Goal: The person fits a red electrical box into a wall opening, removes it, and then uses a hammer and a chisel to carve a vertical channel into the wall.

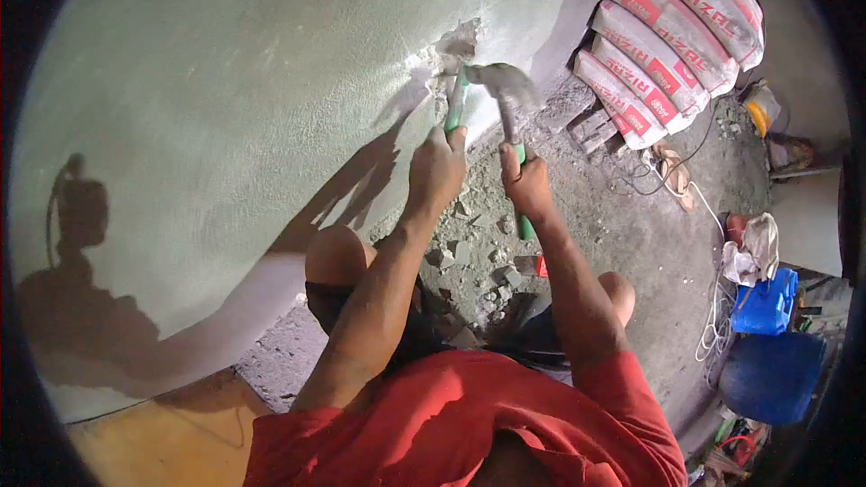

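My left hand [437, 171] is wrapped round a chisel [456, 103] with a green shaft or sleeve. Its far end reaches the broken patch [458, 43] in the grey plastered wall [271, 72]. Closed on a green handle grip, my right hand [527, 188] holds a claw hammer [508, 87]. The hammer's head is slightly smeared by motion and overlaps the chisel's upper part in this view. Below both hands, chunks of rubble [462, 252] lie on the floor between my knees.
Stacked cement bags [667, 45] stand at upper right against the wall. Cables [713, 207] run over the dusty floor [658, 289]. A blue container [765, 301] and a dark blue item [774, 377] sit at right. A yellow-orange board [171, 437] lies at lower left.
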A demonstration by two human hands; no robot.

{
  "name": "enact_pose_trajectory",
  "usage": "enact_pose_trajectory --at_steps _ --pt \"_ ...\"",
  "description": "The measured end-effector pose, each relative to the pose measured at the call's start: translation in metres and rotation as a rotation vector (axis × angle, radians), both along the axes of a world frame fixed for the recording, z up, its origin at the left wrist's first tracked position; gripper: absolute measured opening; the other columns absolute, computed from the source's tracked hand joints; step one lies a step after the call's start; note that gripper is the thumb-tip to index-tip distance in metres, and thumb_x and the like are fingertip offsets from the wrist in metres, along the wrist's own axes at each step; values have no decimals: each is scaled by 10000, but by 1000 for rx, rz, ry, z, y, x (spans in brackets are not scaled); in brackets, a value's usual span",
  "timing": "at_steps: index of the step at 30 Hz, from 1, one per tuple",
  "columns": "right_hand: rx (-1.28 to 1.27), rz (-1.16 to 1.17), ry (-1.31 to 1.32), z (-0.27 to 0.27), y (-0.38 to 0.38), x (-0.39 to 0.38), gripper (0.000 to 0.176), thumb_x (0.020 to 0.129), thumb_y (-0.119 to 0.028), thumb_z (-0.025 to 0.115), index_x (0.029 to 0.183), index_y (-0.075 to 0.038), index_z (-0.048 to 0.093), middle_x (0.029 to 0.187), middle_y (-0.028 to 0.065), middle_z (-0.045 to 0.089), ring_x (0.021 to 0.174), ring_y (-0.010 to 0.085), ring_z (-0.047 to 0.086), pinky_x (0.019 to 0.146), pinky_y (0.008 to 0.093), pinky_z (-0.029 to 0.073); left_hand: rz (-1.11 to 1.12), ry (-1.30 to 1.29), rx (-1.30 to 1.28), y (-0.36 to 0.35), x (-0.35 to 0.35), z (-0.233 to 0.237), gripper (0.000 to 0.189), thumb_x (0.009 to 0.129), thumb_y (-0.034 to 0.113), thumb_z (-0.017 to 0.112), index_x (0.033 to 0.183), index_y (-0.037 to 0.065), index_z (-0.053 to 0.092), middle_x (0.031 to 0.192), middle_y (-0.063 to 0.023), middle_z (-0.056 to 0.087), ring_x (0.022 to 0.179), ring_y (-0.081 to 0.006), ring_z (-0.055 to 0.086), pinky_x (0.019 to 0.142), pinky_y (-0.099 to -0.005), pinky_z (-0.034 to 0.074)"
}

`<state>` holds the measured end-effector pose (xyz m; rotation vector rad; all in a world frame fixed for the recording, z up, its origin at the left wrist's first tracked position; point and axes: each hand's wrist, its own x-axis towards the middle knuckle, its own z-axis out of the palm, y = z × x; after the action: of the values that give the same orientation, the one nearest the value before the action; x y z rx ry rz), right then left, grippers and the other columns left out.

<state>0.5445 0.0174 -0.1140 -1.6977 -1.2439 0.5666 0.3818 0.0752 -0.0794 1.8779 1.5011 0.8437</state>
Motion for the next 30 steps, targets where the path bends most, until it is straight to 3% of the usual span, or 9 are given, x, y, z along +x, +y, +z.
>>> enact_pose_trajectory --at_steps 11,12,15,16,18,20,21,24,30 --pt "638 9 277 148 -30 9 418 995 -394 491 799 -30 550 584 12 526 483 108 499 445 282 396 45 22 -119 6 4 13 498 969 390 464 987 -94 581 887 -359 631 893 -510 626 797 -534 492" --pt "674 -109 -215 76 -7 38 366 984 -363 513 807 -45 557 591 49 558 525 125 541 476 299 418 42 26 -127 6 3 16 500 972 385 460 977 -99 587 890 -362 629 896 -505 628 792 -532 496" --pt "-212 10 -104 35 3 0 503 948 -447 560 860 38 664 746 241 663 744 405 666 679 438 516 27 107 -116 3 3 17 436 962 336 482 959 -78 619 933 -324 646 901 -494 631 761 -513 510" --pt "-304 92 -289 9 1 3 550 932 -502 555 886 35 669 771 255 664 777 405 673 695 451 518 -427 325 -448 35 -10 -41 356 946 276 504 962 -49 648 982 -275 665 903 -467 649 718 -499 518" --pt "-497 172 -349 -28 -5 3 613 916 -580 527 933 16 674 809 270 667 834 432 667 734 488 520 4 354 -480 26 -33 -168 442 928 353 527 1110 -34 638 1104 -328 618 1071 -420 614 894 -493 471" --pt "-371 161 -297 -40 -39 -8 594 905 -559 566 937 27 656 835 280 666 841 459 652 709 480 515 -200 596 133 6 -41 -282 385 973 321 459 1206 49 600 1194 -293 590 1075 -466 578 923 -520 453" --pt "-353 135 -233 -47 -44 -8 593 902 -557 573 932 31 647 814 272 659 812 433 662 704 476 509 -511 507 74 -27 -32 -211 479 993 361 438 1176 -60 577 1051 -280 654 977 -416 649 856 -505 499" --pt "-282 63 -53 -50 -67 1 575 911 -543 573 897 30 622 737 214 634 712 347 651 657 454 495 -163 298 -86 -58 -1 -143 449 983 416 474 947 -17 587 758 -260 654 755 -451 652 678 -529 516" --pt "-114 9 490 33 -72 21 472 954 -511 537 874 -46 553 603 -5 505 500 86 465 460 275 365 -41 163 33 -37 -10 -68 464 992 420 442 942 -24 564 738 -267 646 732 -469 645 665 -542 511"
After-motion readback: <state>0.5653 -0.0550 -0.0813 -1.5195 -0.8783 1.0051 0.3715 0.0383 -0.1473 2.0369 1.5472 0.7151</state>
